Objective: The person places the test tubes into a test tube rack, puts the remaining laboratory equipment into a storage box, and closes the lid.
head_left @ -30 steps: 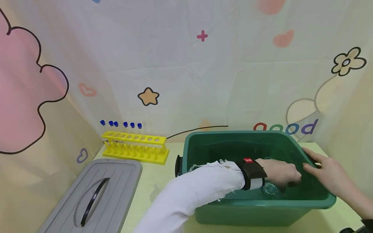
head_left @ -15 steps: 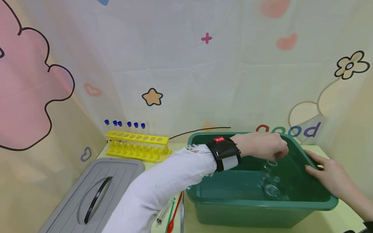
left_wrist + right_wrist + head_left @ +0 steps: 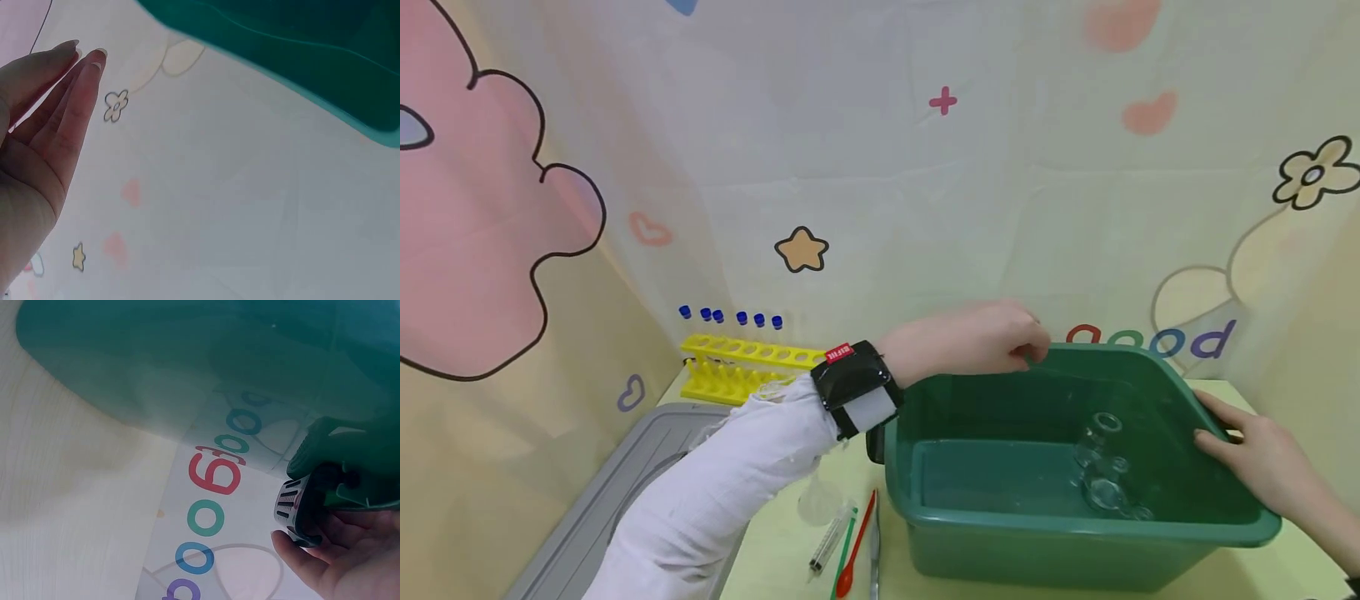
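Above rectangular green plastic tub [image 3: 1045, 525], your left hand [image 3: 988, 340] withdraws empty; rounded clear glass vessels [image 3: 1105, 493] seem deposited; right hand [image 3: 1262, 454] grips tub.

Soft light, dimmer wrist views

A lab-like desk [image 3: 781, 550] is suggested by the yellow tube rack [image 3: 718, 386], left of centre, and glassware [image 3: 1105, 493], lower right.

I've room down the left of the green bin [image 3: 1052, 525], but glassware [image 3: 1105, 493] and the right hand [image 3: 1262, 456] crowd its right.
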The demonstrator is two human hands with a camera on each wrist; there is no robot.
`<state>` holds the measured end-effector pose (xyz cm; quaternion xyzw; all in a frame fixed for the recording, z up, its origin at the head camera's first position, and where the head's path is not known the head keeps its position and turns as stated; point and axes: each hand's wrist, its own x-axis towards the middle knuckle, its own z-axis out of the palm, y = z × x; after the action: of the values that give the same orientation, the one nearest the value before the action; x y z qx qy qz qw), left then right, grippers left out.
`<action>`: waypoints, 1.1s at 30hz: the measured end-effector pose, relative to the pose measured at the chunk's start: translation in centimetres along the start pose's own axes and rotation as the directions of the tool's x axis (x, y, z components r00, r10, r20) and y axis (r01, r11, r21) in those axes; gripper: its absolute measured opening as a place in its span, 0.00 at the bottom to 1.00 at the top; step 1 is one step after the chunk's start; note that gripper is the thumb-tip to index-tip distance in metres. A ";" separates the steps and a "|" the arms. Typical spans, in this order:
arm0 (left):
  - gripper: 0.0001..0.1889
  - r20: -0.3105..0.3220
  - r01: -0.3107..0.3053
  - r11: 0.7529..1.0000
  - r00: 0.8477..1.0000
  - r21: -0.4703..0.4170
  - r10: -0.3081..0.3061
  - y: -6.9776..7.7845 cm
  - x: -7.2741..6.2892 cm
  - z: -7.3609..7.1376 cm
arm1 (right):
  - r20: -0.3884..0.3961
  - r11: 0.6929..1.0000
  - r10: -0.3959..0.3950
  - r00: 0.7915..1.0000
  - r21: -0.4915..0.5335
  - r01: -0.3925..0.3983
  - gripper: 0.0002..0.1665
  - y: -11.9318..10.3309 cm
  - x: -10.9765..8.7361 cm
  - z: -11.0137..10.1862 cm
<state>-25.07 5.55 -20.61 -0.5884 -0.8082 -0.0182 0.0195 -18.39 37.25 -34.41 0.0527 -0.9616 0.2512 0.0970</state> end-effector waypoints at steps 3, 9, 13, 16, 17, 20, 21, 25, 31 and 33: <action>0.03 -0.056 0.004 1.000 0.998 -0.016 -0.005 -0.4 -1.6 0.0 | -0.005 1.000 0.001 1.000 -0.009 -0.001 0.31 0.1 0.0 -0.1; 0.03 -0.146 0.026 0.999 0.989 -0.042 -0.032 -1.5 -5.1 0.6 | 0.017 1.000 0.014 1.000 -0.028 -0.014 0.32 0.3 0.0 0.0; 0.02 -0.206 0.082 0.993 0.974 -0.086 -0.099 -2.3 -8.1 1.3 | 0.022 1.000 0.014 1.000 -0.014 -0.014 0.32 0.4 0.0 0.2; 0.02 -0.248 0.117 0.986 0.958 -0.116 -0.142 -3.0 -10.2 1.9 | 0.009 1.000 0.006 1.000 -0.006 -0.006 0.32 0.4 0.0 0.2; 0.02 -0.257 0.132 0.984 0.953 -0.122 -0.159 -3.2 -10.9 2.1 | 0.000 1.000 0.000 1.000 -0.008 0.000 0.32 0.4 0.0 0.2; 0.02 -0.277 0.191 0.972 0.935 -0.137 -0.223 -3.7 -12.7 2.8 | -0.005 1.000 -0.003 1.000 -0.018 0.003 0.31 0.4 0.1 0.0; 0.02 -0.280 0.214 0.966 0.928 -0.143 -0.247 -3.8 -13.2 3.0 | -0.003 1.000 -0.004 1.000 -0.025 0.004 0.32 0.3 0.2 -0.1; 0.03 -0.284 0.272 0.948 0.907 -0.166 -0.310 -4.0 -14.9 3.9 | 0.003 1.000 0.002 1.000 -0.025 -0.002 0.32 0.4 0.1 0.0; 0.02 -0.231 0.346 0.909 0.888 -0.232 -0.397 -3.6 -16.8 5.4 | 0.004 1.000 0.005 1.000 -0.023 -0.005 0.32 0.4 -0.1 0.0; 0.02 -0.216 0.382 0.892 0.875 -0.242 -0.433 -3.5 -17.5 6.1 | 0.007 0.999 0.010 1.000 -0.036 -0.010 0.33 0.3 0.0 0.0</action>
<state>-23.03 -11.87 -27.64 -0.3956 -0.8986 -0.1779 0.0660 -18.46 37.53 -34.54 0.0472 -0.9665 0.2343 0.0934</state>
